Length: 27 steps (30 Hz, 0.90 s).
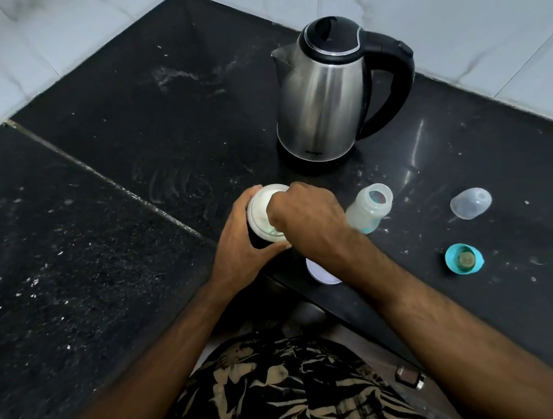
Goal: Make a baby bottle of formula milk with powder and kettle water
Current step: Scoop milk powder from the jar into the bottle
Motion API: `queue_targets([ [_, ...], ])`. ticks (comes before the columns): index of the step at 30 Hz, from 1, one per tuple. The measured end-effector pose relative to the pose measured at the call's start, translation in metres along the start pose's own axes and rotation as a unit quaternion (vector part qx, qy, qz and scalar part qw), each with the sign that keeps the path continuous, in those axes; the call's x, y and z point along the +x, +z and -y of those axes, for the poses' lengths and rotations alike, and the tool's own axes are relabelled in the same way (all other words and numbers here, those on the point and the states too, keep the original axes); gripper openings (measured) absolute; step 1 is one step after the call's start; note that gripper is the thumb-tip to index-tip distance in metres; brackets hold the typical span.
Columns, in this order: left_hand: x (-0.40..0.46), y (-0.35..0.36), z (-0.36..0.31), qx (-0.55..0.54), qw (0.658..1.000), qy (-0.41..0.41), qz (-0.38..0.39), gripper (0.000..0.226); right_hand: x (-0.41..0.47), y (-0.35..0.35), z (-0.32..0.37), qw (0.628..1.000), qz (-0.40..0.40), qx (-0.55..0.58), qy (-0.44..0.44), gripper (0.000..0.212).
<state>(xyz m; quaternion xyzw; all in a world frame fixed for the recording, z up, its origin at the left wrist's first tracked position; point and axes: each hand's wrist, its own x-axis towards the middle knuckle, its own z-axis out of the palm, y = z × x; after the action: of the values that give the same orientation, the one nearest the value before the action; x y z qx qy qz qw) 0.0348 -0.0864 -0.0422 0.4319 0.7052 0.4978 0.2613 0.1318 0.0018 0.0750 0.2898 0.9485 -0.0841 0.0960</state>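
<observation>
The left hand (242, 240) wraps around the powder jar (262, 213) near the counter (94, 223) edge. The right hand (304, 223) dips curled fingers into it; what they pinch is hidden. The open baby bottle (370, 209) stands just beside, before the kettle (330, 91).

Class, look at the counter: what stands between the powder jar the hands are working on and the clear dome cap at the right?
In the head view, the open baby bottle stands between the powder jar and the clear dome cap.
</observation>
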Motion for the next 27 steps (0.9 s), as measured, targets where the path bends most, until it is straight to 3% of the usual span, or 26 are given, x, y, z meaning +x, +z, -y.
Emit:
queue_targets([
  [4, 0.0, -0.002, 0.002, -0.002, 1.0, 0.0, -0.001, 0.095, 0.008, 0.003, -0.011, 0.992, -0.016, 0.122, 0.033, 0.017],
  [7, 0.001, -0.002, 0.001, 0.002, 1.0, 0.001, -0.007, 0.095, 0.009, -0.001, -0.028, 0.969, -0.051, 0.24, 0.035, 0.012],
  [11, 0.003, -0.001, 0.004, 0.014, 1.0, -0.001, -0.011, 0.098, 0.005, -0.009, -0.043, 0.943, -0.076, 0.319, 0.055, 0.007],
  [27, 0.008, -0.003, 0.003, 0.015, 1.0, 0.017, -0.011, 0.097, 0.007, 0.001, -0.054, 0.923, -0.114, 0.359, 0.075, 0.005],
])
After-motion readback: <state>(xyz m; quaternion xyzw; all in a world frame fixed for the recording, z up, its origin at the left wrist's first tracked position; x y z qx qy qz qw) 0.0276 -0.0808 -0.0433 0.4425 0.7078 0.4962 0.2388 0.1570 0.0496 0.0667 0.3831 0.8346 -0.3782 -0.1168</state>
